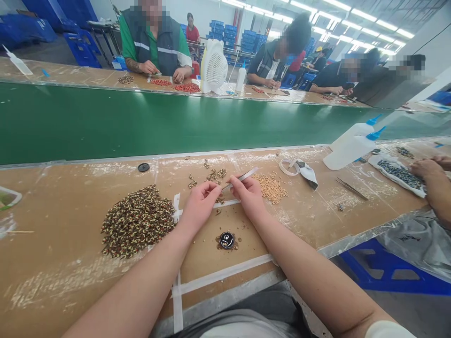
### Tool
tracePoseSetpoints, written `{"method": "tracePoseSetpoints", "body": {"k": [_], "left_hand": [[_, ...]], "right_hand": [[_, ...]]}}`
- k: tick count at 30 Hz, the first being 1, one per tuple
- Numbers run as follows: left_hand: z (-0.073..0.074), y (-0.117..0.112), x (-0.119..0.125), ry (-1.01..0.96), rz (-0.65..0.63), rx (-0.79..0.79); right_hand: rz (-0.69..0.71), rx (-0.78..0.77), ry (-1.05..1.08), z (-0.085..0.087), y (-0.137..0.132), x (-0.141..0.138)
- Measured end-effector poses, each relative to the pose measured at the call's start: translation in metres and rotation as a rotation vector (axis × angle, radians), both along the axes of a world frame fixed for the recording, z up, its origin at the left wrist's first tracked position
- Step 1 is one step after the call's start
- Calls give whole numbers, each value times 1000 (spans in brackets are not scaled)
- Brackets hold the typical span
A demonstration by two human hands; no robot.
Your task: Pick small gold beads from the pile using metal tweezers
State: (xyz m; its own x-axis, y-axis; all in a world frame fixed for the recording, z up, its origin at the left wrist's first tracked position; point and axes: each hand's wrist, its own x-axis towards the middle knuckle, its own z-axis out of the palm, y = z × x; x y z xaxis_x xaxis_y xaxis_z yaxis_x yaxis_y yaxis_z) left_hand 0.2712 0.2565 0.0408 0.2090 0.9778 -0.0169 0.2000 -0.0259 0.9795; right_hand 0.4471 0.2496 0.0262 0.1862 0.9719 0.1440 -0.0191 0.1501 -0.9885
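Observation:
My right hand (pixel 249 195) grips a pair of metal tweezers (pixel 248 174) like a pen, their tips pointing at my left fingertips. Thumb and fingers of my left hand (pixel 200 204) are pinched together; whatever sits between them is too small to make out. Just beyond lie several small gold-and-dark pieces (pixel 214 176). Beige beads (pixel 273 188) are heaped beside my right hand. To the left is a big pile of small dark, cream and red pieces (pixel 137 220). Below my hands, a shallow black cap (pixel 226 240) holds glossy dark liquid, with spatters around it.
A black disc (pixel 143 167) lies at the back left. Toward the right are a tape roll (pixel 289 167), two glue-like squeeze bottles (pixel 352 145) and spare tweezers (pixel 351 188). A co-worker's hand (pixel 431 171) reaches in there. A green belt (pixel 158 122) separates other seated workers.

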Motion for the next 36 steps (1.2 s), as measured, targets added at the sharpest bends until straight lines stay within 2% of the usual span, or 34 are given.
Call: {"method": "tracePoseSetpoints", "body": {"k": [5, 10, 16, 21, 29, 36], "left_hand": [[2, -2, 1, 28, -24, 17], [1, -4, 1, 35, -44, 6], [0, -5, 1, 60, -98, 4], [-1, -5, 0, 89, -128, 15], [-10, -2, -1, 121, -141, 68], [-5, -3, 1, 137, -126, 65]], "right_hand": [[-3, -39, -3, 4, 0, -1], [75, -53, 19, 5, 1, 0], [170, -72, 83, -2, 4, 2], [252, -82, 29, -2, 4, 1], [245, -74, -112, 4, 0, 2], [244, -81, -91, 6, 1, 0]]}}
